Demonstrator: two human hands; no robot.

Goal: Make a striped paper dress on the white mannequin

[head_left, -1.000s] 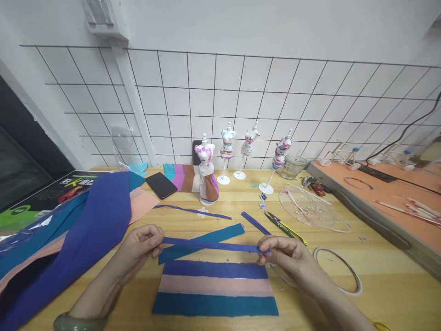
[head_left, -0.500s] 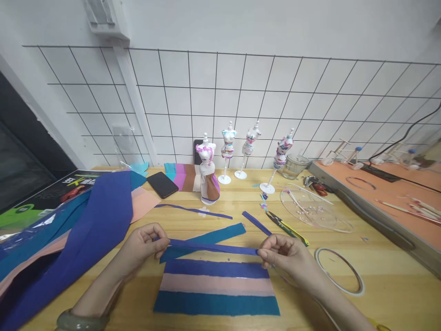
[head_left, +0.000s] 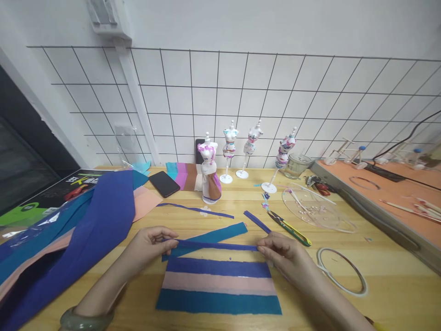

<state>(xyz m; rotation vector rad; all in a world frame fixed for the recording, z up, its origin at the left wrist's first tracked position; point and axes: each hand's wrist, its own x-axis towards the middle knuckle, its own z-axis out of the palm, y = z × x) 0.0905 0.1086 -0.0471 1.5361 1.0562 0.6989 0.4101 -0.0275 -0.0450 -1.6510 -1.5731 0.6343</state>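
A narrow purple-blue paper strip (head_left: pixel 217 246) is stretched level between my two hands. My left hand (head_left: pixel 155 243) pinches its left end, and my right hand (head_left: pixel 282 253) pinches the right end. Just below it on the table lies a striped sheet (head_left: pixel 218 283) with purple-blue, pink and teal bands. A teal strip (head_left: pixel 227 232) lies slantwise behind the held strip, partly hidden by it. Another short purple-blue strip (head_left: pixel 257 221) rests behind my right hand, and a long thin wavy strip (head_left: pixel 196 210) lies farther back.
Small dress forms (head_left: pixel 209 170) stand along the back. Yellow-handled scissors (head_left: pixel 289 228), a tape roll (head_left: pixel 342 271) and a clear plate of beads (head_left: pixel 317 209) lie at right. Large folded coloured sheets (head_left: pixel 113 202) cover the left. A black phone (head_left: pixel 164 184) lies behind them.
My left hand has shifted slightly right, nearer my right hand. The held strip has risen a little and turned, so it looks thinner and more level.
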